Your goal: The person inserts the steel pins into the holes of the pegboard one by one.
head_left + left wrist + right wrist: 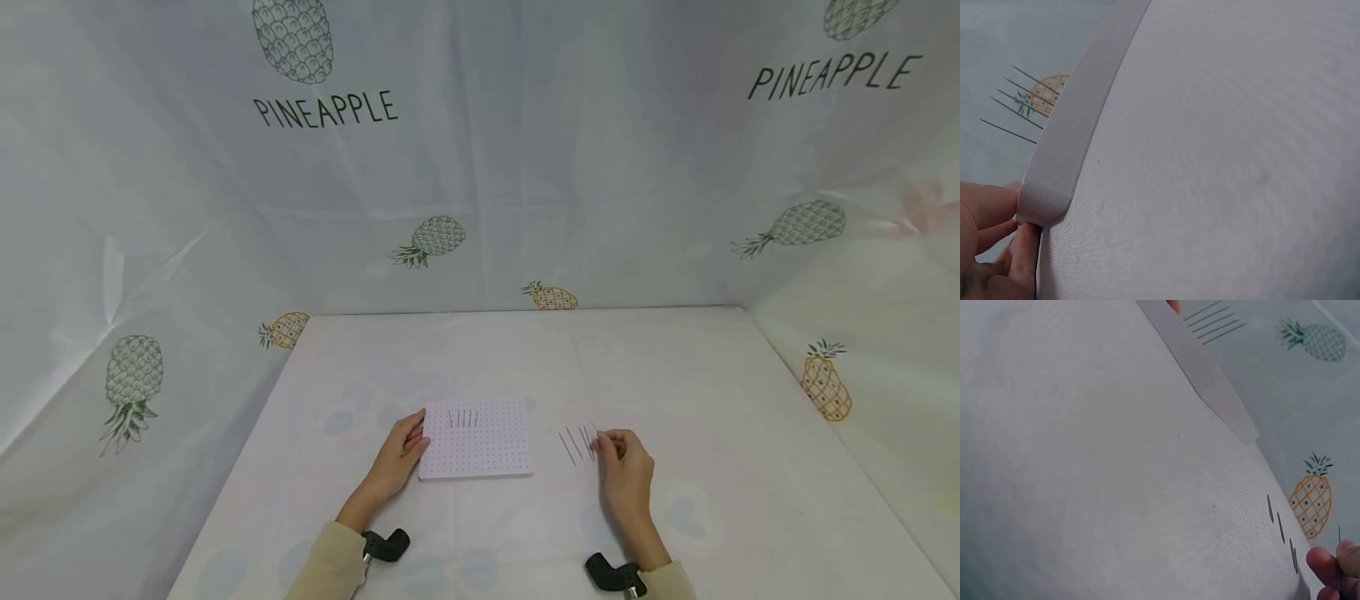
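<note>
A pale perforated board [480,458] lies on the table, covered in rows of small holes. Several thin dark needles [463,419] stand in a row near its far left corner; the left wrist view shows these upright needles [1016,130] rising beyond the board's edge [1063,150]. My left hand [393,465] grips the board's left side, thumb and fingers at the edge. To the right of the board, my right hand [628,475] pinches one thin needle [1339,535] between thumb and fingertips. Beside those fingertips, several loose needles [570,446] lie on the cloth.
A white cloth [675,375] covers the table. Behind and at the sides hang white sheets printed with pineapples [438,236] and lettering. A black wrist camera mount [386,546] sits on the left wrist and another mount [615,575] on the right.
</note>
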Demonstrator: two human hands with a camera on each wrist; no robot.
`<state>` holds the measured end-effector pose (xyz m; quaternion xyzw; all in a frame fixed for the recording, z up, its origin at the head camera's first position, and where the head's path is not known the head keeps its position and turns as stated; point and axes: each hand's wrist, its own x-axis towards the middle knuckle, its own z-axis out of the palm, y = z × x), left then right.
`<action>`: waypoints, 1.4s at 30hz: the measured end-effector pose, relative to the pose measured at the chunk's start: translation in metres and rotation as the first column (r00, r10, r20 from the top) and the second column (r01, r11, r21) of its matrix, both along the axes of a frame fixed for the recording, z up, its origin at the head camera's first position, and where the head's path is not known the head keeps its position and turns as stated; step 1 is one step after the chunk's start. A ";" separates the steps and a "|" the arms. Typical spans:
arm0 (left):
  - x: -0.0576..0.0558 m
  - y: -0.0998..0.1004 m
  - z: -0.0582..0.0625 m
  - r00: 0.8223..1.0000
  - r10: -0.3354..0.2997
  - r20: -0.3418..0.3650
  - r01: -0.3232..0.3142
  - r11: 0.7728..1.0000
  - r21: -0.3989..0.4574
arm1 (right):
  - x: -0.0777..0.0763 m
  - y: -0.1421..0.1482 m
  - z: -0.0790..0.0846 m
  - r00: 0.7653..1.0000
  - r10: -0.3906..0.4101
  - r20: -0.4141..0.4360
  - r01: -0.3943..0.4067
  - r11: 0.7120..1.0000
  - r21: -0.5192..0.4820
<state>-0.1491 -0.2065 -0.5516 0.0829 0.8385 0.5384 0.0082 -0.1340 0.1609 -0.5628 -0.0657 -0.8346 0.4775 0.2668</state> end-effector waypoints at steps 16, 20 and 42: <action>-0.001 -0.001 -0.003 1.000 -0.001 -0.006 0.001 1.000 -0.015 | 0.000 -0.001 0.006 0.994 0.109 0.019 -0.105 0.983 -0.151; -0.001 -0.001 -0.002 1.000 -0.001 -0.002 0.001 1.000 -0.007 | 0.000 -0.003 0.007 0.989 0.146 0.029 -0.138 0.972 -0.190; -0.001 -0.001 0.000 1.000 0.000 -0.003 0.000 1.000 -0.004 | -0.002 -0.012 0.016 0.991 0.135 0.015 -0.129 0.967 -0.218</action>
